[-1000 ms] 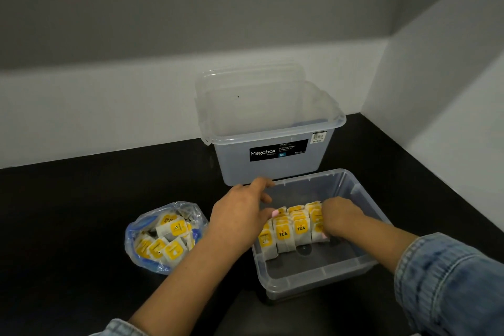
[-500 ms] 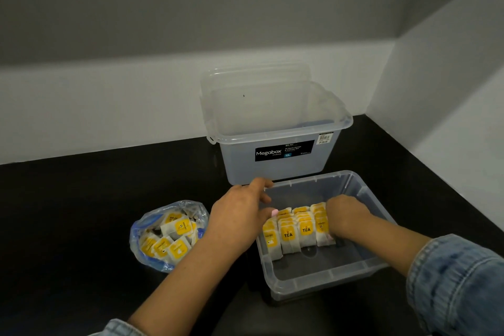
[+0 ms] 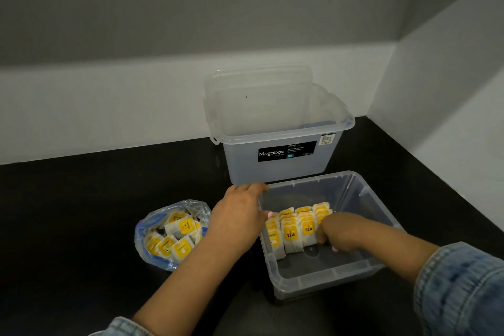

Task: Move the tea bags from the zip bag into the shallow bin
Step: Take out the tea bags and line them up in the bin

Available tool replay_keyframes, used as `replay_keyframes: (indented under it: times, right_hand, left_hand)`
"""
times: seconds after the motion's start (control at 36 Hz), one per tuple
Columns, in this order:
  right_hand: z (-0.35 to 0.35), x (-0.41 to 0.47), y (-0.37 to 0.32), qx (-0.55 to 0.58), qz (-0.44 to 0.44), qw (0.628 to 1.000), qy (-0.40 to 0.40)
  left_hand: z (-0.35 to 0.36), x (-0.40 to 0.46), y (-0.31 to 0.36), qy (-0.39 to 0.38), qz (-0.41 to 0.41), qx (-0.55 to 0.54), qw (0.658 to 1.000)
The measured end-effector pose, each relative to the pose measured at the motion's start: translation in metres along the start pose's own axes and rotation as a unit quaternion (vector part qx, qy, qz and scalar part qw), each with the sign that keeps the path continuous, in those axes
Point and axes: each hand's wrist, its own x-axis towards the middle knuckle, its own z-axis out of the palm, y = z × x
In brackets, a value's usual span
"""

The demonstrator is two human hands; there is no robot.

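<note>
Tea bags (image 3: 297, 229) upright in shallow bin (image 3: 327, 278), between hands: left hand (image 3: 240, 215) grips bin's rim, right hand (image 3: 331, 232) curled against row; front half bare.

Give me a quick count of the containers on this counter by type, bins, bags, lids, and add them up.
Deep clear bin, Megabox label: 1
Shallow clear bin, holding rows of tea bags: 1
Zip bag, open, tea bags inside: 1
Clear lid, standing behind the deep bin: 1
Total: 4
</note>
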Motion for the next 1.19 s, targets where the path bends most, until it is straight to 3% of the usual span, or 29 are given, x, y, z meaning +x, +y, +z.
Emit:
replay_keyframes:
  times: [0.22,0.39,0.61,0.78,0.92,1.19]
  right_hand:
    - [-0.009,-0.011,-0.005,0.027,0.02,0.999,-0.009]
    - [-0.051,-0.035,-0.02,0.082,0.036,0.99,0.11]
    - [-0.102,-0.043,-0.079,0.217,-0.057,0.945,0.24]
    - [-0.112,-0.027,-0.143,0.261,-0.12,0.927,0.242]
    - [-0.108,0.004,-0.195,0.253,-0.137,0.934,0.212]
    - [-0.092,0.055,-0.259,0.169,-0.057,0.965,0.195]
  left_hand:
    - [-0.014,-0.002,-0.014,0.012,-0.009,-0.042,0.999]
    - [-0.045,-0.005,-0.053,0.017,-0.073,-0.054,0.996]
    - [-0.068,-0.029,-0.105,0.076,-0.155,-0.002,0.985]
    - [-0.068,-0.046,-0.136,0.044,-0.253,-0.048,0.965]
    - [-0.06,-0.058,-0.152,-0.012,-0.287,-0.036,0.957]
    - [-0.046,-0.072,-0.164,0.023,-0.271,-0.087,0.958]
